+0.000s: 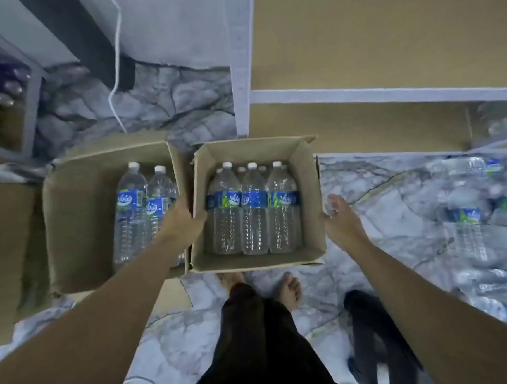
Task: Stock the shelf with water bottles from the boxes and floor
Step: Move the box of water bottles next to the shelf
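A shelf unit (24,94) at the far left edge holds blurred items. On the marble floor (177,334) stands the left box (82,228), open, with two upright bottles (131,208) against its right side; the rest of it is bare cardboard. Their blue labels read "big", or something close to it, in white.

The left hand (180,219) reaches between the two boxes. Its thumb lies over the left wall of the right box (253,145) and the fingers are hidden behind that wall, so it seems to clasp the wall; how tightly I cannot tell. The left box stands just beside it, so the hand has little room there.

The right box is open, flaps up, and holds a front row of three bottles (254,209) with more caps showing behind. They bear the same blue label with a green patch. Two bare feet (290,289) stand at its near edge.

The right hand (337,214) is at the box's right wall, fingers half spread and loosely curled, thumb touching the cardboard edge, holding nothing else.

Behind the box rise the white post and tan boards of the shelf (387,91), the boards bare where seen. To the right, loose bottles (466,226) lie blurred on the floor, with clear floor between them and the box.
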Tool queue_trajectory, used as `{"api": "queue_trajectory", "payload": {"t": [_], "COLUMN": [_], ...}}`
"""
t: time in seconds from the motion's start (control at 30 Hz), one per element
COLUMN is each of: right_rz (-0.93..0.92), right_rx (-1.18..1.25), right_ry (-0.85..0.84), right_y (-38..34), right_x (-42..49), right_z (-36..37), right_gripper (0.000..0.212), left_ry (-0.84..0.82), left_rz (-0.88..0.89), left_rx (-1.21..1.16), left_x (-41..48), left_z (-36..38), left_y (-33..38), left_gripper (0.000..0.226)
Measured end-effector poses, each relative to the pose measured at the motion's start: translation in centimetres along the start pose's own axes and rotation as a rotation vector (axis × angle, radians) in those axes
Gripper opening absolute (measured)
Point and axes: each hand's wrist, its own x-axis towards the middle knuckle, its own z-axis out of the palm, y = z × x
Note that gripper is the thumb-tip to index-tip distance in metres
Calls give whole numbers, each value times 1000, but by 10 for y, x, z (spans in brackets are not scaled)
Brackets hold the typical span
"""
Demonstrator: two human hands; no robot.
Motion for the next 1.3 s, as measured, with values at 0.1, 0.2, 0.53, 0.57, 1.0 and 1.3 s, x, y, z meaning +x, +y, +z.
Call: {"api": "queue_trajectory", "payload": {"t": [0.1, 0.2, 0.53, 0.57, 1.0, 1.3], "right_rz": [-15, -3, 68, 73, 66, 34], "right_rx": [102, 163, 62, 41, 35, 40], "right_ry": [201, 293, 263, 253, 265, 198], "right_y": [1, 10, 27, 29, 51, 67], "right_x": [26, 48, 77, 78, 90, 99], "right_z": [25, 44, 61, 60, 51, 23], "right_gripper": [66, 73, 64, 64, 24, 35], "left_ry": [143, 192, 194, 175, 226, 319], "left_rz": [78, 88, -16, -35, -148, -90], "left_rx": [-109, -107, -92, -74, 51, -8], "left_x": [33, 57, 96, 99, 98, 75], "left_z": [23, 46, 79, 80, 87, 104], "left_y": [-15, -22, -32, -31, -19, 11], "left_gripper": [52, 58, 60, 66, 67, 61]}}
